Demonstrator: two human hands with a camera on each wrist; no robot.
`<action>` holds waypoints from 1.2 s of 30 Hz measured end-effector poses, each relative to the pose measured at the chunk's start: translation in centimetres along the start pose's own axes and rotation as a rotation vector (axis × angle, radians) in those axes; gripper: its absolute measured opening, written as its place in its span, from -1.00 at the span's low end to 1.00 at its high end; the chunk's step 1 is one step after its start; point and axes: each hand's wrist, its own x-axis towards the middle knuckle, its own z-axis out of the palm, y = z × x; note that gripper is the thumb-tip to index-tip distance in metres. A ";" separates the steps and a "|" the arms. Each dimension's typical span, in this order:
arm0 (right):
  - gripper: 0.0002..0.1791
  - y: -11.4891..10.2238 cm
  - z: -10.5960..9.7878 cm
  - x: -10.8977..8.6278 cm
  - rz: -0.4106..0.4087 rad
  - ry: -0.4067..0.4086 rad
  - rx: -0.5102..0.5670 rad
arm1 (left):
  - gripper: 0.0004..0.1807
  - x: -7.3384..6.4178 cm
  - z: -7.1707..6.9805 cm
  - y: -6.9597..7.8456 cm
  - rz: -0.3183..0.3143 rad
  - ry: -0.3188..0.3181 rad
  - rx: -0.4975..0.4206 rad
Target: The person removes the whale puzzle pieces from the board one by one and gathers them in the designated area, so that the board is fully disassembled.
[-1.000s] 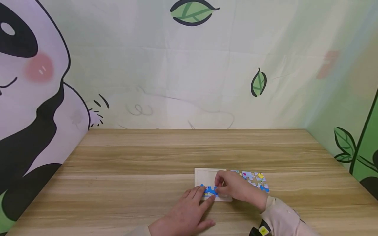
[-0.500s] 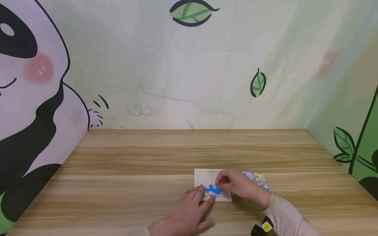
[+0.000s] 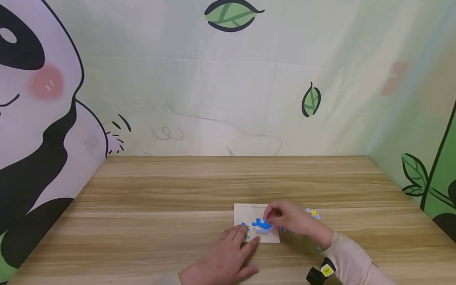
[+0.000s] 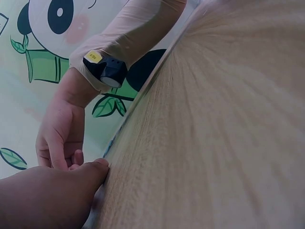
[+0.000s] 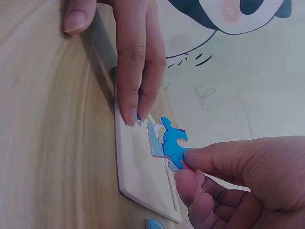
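Note:
My right hand pinches a blue jigsaw piece between thumb and fingertips. The piece is tilted above a shallow pale wooden puzzle tray. With fingers extended, my left hand rests at the tray's near left corner. Under its fingertips another jigsaw piece shows in part, blue and yellow. The right wrist view shows the held piece apart from the left fingertips. In the left wrist view, the left hand partly covers the right fingers.
Loose jigsaw pieces lie on the wooden table right of the tray, mostly behind the right hand; a sun piece shows. A small black device is on the right wrist. A printed backdrop stands behind the table.
My right hand has moved up and to the right, raising the blue jigsaw piece off the tray and away from the piece under my left fingers. My left hand has stayed in place.

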 end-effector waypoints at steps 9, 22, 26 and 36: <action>-0.92 -0.4 -1.0 -0.8 -0.017 0.024 -0.018 | -0.31 0.3 -0.3 0.0 -0.026 -0.076 -0.061; -0.89 -0.3 -2.2 -2.2 0.010 0.050 0.005 | -0.33 0.3 -0.5 -0.1 -0.042 -0.072 -0.088; -0.90 -0.1 -2.4 -2.5 0.011 0.059 0.002 | -0.32 0.4 -1.0 -0.4 -0.070 -0.124 -0.106; -0.92 0.3 -2.9 -3.4 0.015 0.070 -0.009 | -0.31 0.6 -1.0 -1.5 -0.115 -0.108 -0.088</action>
